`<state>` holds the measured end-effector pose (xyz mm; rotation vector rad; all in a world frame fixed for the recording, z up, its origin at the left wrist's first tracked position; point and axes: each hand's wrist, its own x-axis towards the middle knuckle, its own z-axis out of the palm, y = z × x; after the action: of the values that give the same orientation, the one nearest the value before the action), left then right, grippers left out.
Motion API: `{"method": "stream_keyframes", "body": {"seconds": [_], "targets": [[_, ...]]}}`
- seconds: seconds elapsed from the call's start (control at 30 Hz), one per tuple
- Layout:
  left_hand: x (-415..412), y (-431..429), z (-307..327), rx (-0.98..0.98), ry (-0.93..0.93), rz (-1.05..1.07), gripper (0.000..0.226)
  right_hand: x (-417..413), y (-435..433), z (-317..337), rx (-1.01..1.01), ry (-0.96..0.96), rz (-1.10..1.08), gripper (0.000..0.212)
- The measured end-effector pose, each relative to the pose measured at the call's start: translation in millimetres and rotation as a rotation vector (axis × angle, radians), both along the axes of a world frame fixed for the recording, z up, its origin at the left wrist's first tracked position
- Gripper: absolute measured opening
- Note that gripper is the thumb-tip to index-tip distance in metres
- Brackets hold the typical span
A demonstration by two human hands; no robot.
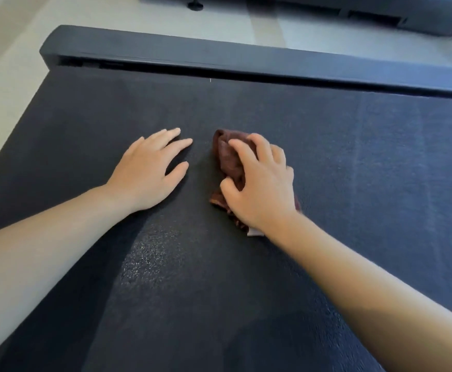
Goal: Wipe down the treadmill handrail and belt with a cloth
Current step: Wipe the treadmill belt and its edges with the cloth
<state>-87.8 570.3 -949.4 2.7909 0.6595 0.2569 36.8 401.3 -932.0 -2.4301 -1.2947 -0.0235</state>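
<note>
On the dark, textured rubber treadmill belt (246,277), the right hand (262,183) curls its fingers round a crumpled reddish-brown cloth (229,157), pressing it onto the belt's middle. Just beside the cloth, the left hand (147,170) rests flat, fingers straight.

The cloth (225,163) under the fingers (242,154) of the right hand (262,191) is brown, soft, nappy fabric — matt. The belt (219,277) around those fingers is matt black, finely pebbled, rubbery-looking. Beyond them, the frame bar (219,53) looks smooth, matt plastic.
</note>
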Motion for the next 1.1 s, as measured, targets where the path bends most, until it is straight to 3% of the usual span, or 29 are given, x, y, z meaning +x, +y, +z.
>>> {"method": "stream_keyframes", "body": {"seconds": [0.17, 0.53, 0.77, 1.1], "targets": [[-27.0, 4.1, 4.3, 0.009, 0.043, 0.050, 0.052, -27.7, -6.0, -1.6, -0.015, 0.004, 0.041, 0.059], [-19.4, 80.4, -2.3, 0.060, 0.042, 0.314, 0.049, 58.5, 116.4, -9.8, 0.042, -0.007, -0.086, 0.057], [-18.1, 85.3, -10.5, 0.123, 0.006, 0.315, 0.048, 102.3, 176.2, -4.6, 0.021, -0.001, -0.122, 0.057], [-17.5, 86.5, -11.5, 0.074, -0.038, 0.331, 0.047, 53.4, 139.8, -3.1, -0.013, -0.002, -0.028, 0.061]]}}
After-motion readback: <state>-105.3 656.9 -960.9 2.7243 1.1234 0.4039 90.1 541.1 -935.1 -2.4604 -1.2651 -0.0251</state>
